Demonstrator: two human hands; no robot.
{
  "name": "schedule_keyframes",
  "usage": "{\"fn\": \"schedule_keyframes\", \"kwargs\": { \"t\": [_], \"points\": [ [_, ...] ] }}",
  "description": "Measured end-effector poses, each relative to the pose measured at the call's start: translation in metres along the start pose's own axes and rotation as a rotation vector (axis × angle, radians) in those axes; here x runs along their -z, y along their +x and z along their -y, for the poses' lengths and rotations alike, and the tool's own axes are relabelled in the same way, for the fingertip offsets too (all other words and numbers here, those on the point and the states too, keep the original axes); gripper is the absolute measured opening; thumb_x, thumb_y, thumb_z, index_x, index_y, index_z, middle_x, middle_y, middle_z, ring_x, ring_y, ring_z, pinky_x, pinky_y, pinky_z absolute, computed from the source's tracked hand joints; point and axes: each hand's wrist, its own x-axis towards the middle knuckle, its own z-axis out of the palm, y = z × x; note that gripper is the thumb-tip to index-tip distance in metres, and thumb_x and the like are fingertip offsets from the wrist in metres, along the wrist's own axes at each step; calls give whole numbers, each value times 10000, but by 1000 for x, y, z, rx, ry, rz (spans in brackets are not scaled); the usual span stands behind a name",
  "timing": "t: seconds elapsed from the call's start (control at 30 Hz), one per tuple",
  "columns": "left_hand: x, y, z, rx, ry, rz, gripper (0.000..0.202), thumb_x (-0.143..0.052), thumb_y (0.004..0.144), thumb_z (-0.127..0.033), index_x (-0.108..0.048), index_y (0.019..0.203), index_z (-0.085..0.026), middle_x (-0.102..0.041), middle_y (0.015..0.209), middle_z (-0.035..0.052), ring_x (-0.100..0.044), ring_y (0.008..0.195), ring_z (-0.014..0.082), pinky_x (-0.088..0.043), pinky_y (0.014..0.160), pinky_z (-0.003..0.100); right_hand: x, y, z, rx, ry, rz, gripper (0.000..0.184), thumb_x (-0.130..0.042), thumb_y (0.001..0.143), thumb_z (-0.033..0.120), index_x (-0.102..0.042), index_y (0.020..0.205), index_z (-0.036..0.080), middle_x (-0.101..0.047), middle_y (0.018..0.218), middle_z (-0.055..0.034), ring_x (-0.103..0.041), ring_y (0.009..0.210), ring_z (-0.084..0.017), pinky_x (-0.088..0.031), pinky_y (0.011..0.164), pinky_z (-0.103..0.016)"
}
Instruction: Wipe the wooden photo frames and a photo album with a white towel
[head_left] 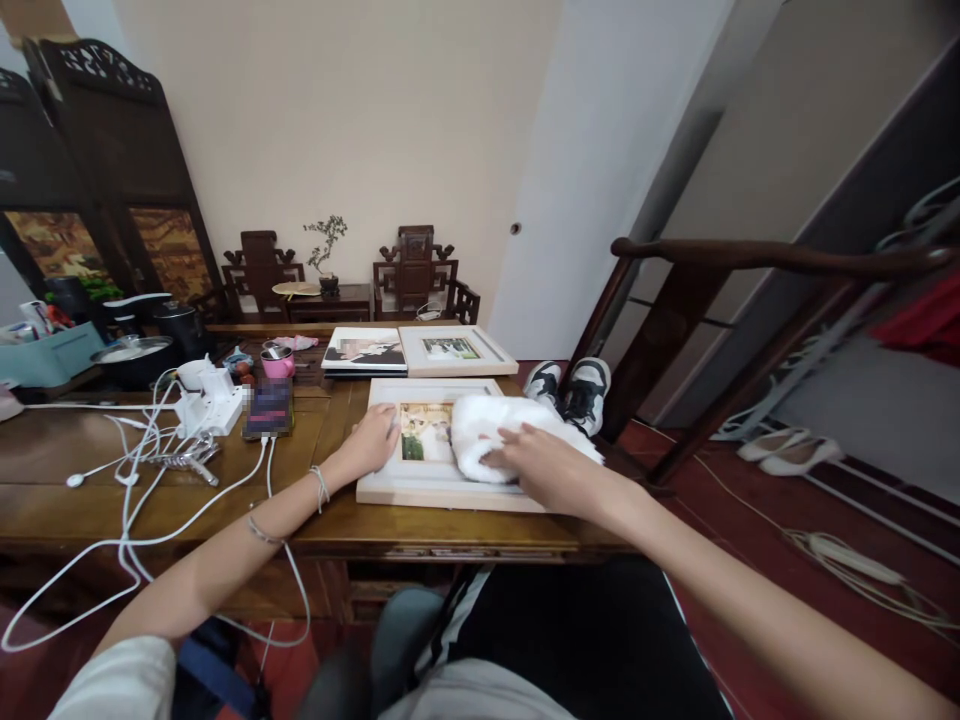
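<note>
A picture frame (379, 482) with a pale, wide border lies flat on the wooden table in front of me. Its picture (424, 435) shows in the middle, partly covered on the right. My left hand (373, 440) grips the frame's left edge, fingers bent over the border. On the frame's right half, my right hand (536, 465) holds a white fluffy cloth (484, 415) that bunches up and hangs past the right side. Its fingers press into the pile, so their tips are partly hidden.
Behind lie another frame (495, 355) and a photo panel (352, 345). White cables (127, 500), a power strip (221, 400), a phone (268, 408) and a pink cup (278, 362) are at left. A wooden chair (682, 300) and sneakers (587, 390) stand at right.
</note>
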Motion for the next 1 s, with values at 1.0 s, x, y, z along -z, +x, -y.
{"fn": "schedule_keyframes", "kwargs": {
  "t": [1.0],
  "points": [
    [6, -5, -4, -60, 25, -24, 248, -387, 922, -226, -540, 1105, -160, -546, 1248, 152, -482, 1219, 254, -451, 1008, 445, 21, -25, -16, 93, 302, -46, 600, -465, 694, 41, -582, 1250, 232, -671, 1001, -64, -615, 888, -208, -458, 765, -248]
  ]
}}
